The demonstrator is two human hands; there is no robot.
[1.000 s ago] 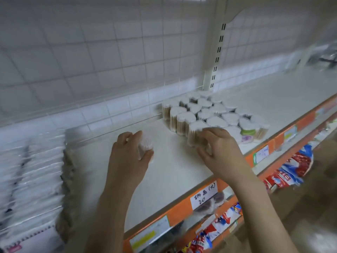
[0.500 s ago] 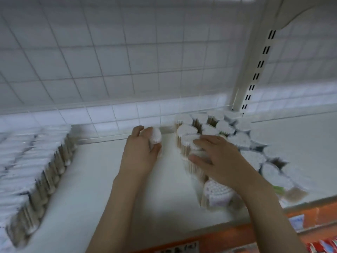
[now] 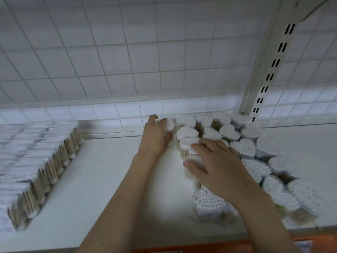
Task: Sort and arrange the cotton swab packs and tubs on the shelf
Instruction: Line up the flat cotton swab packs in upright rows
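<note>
A cluster of heart-shaped clear tubs of cotton swabs [image 3: 244,148] stands upright on the white shelf [image 3: 102,179], from the back wire grid down toward the front edge on the right. My left hand [image 3: 155,137] grips one swab tub [image 3: 169,125] at the back left corner of the cluster, close to the grid. My right hand [image 3: 217,165] lies flat with straight fingers on top of the tubs along the cluster's left side. Flat swab packs [image 3: 36,157] lie stacked in a row at the far left.
A white wire grid [image 3: 127,70] closes the back of the shelf. A slotted white upright [image 3: 268,70] rises at the back right. The orange price rail [image 3: 237,247] runs along the front edge. Bare shelf surface lies between the packs and the tubs.
My left hand carried its tub from mid-shelf back to the cluster's rear left corner. My right hand moved from gripping a front tub to resting on the tubs' tops. The view moved closer.
</note>
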